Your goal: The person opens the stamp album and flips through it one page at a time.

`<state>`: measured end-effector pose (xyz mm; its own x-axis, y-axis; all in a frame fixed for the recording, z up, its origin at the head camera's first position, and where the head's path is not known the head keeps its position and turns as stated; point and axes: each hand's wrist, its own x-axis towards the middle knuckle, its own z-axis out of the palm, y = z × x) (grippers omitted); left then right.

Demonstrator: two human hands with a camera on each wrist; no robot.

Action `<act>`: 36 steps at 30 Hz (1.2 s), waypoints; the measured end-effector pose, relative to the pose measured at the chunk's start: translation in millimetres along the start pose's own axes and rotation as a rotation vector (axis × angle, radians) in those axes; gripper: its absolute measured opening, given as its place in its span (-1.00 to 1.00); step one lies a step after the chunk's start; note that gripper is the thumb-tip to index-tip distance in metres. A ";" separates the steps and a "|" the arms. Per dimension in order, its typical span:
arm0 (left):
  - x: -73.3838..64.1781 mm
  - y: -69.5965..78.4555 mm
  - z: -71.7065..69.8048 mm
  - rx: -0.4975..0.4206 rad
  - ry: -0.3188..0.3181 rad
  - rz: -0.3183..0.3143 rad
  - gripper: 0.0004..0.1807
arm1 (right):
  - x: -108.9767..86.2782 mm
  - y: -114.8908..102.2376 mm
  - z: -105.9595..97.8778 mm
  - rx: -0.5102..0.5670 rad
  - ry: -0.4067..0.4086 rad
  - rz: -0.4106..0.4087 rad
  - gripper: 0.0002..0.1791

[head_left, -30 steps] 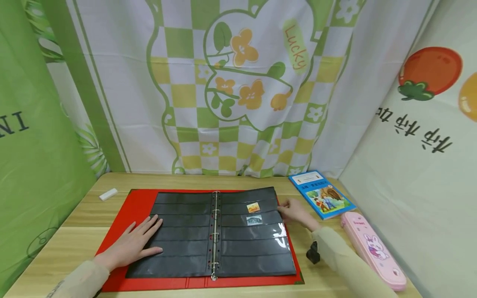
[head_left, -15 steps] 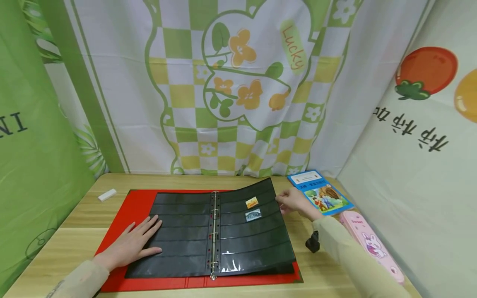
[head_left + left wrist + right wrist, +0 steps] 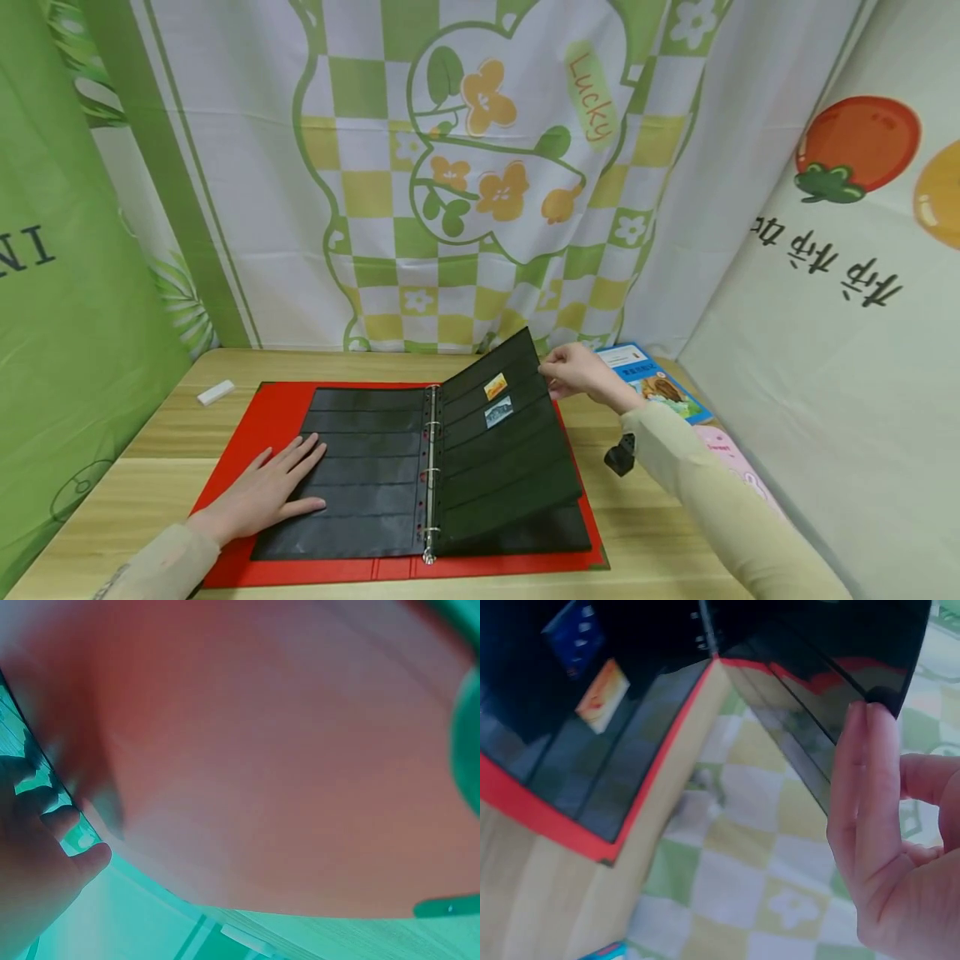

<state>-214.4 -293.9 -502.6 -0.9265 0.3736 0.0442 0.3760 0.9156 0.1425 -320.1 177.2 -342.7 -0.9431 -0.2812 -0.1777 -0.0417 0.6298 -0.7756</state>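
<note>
The right grip [image 3: 576, 371] is pinching the edge of a raised black plastic pocket page [image 3: 498, 458]; the left grip [image 3: 266, 487], spread, is resting on the open red ring binder [image 3: 279, 408] lying on the pale wooden surface [image 3: 645, 521].
</note>
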 end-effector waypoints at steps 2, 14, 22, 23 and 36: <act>0.2 0.1 -0.1 0.002 -0.002 -0.002 0.04 | 2.0 -9.9 -0.1 0.006 0.003 0.000 -0.74; -0.3 -0.2 0.7 -0.017 0.010 -0.002 0.04 | 10.9 -55.1 -2.2 0.050 -0.033 -0.024 -0.71; 0.4 -1.5 1.5 -0.020 0.011 0.001 0.04 | 15.5 -78.5 3.5 0.058 -0.063 -0.051 -0.71; 0.2 -1.5 0.7 -0.020 0.010 0.002 0.04 | 16.0 -82.1 4.9 0.049 -0.064 -0.060 -0.71; 18.3 26.2 -40.3 -0.081 0.051 0.034 0.05 | 24.4 -115.8 28.6 0.041 -0.026 -0.081 -0.77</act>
<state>-222.0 -269.1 -458.2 -0.9135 0.3945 0.1000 0.4069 0.8867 0.2195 -328.9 76.7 -274.6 -0.9281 -0.3491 -0.1292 -0.1030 0.5742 -0.8122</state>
